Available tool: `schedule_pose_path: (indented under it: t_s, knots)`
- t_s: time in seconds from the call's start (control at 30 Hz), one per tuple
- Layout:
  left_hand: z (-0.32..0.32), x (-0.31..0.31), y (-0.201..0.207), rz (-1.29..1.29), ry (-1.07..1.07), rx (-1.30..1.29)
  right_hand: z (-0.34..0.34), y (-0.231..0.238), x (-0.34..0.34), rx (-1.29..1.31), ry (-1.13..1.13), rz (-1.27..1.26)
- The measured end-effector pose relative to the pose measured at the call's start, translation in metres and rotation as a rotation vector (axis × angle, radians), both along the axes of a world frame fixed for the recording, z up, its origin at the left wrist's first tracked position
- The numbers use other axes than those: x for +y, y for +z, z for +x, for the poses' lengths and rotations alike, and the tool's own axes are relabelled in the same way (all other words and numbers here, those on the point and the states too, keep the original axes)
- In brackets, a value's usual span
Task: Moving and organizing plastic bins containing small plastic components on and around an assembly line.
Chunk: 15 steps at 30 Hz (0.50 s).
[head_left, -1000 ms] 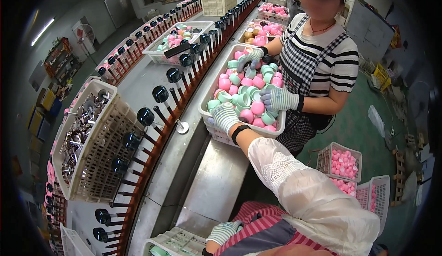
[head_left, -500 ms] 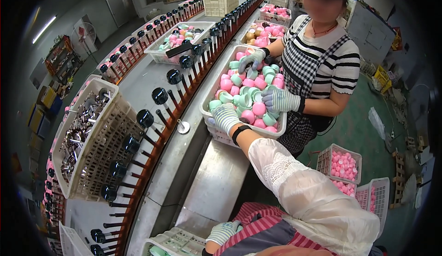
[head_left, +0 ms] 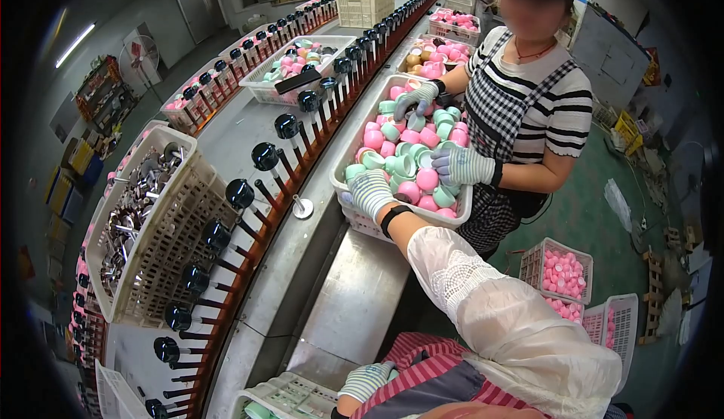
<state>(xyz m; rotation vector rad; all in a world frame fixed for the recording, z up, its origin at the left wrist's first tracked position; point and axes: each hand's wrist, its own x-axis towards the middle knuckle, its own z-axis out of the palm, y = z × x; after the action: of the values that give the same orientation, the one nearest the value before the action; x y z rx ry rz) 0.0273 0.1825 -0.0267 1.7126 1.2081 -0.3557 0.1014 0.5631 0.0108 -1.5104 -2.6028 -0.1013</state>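
My right hand [head_left: 369, 193], in a striped knitted glove, reaches to the near left corner of a white basket [head_left: 461, 215] full of pink and mint-green cups or caps. Its fingers are bent at the rim beside a mint-green cup [head_left: 355, 171]; what lies under them is hidden. Low in the view, my left hand [head_left: 364, 380], in a matching glove, is closed with part of a mint-green cup [head_left: 393, 374] showing at its fingers. Below it stands another white basket [head_left: 296, 396] with mint-green pieces inside.
Across the basket, a person's gloved hands [head_left: 465, 166] work among the cups. Left of it runs a line of spindles with glossy black caps [head_left: 265, 156]. A basket of metal stemmed parts [head_left: 143, 215] stands beyond. Crates of pink cups [head_left: 562, 274] sit on the green floor, right.
The spindles with black caps have moved along the line toward me. Both my hands keep their places. The other person's hands have hardly moved.
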Motion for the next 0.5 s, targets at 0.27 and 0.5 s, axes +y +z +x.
schedule_pose_path:
  t_s: [0.27,0.5]
  knots:
    - [-0.0021,-0.0005,0.0007,0.028,0.007,-0.012,-0.0003,-0.0017,0.0017,0.025,0.042,0.039]
    - [-0.0031,-0.0013,0.0011,0.038,0.011,-0.009,-0.0051,0.0053,-0.0039,0.011,0.047,0.046]
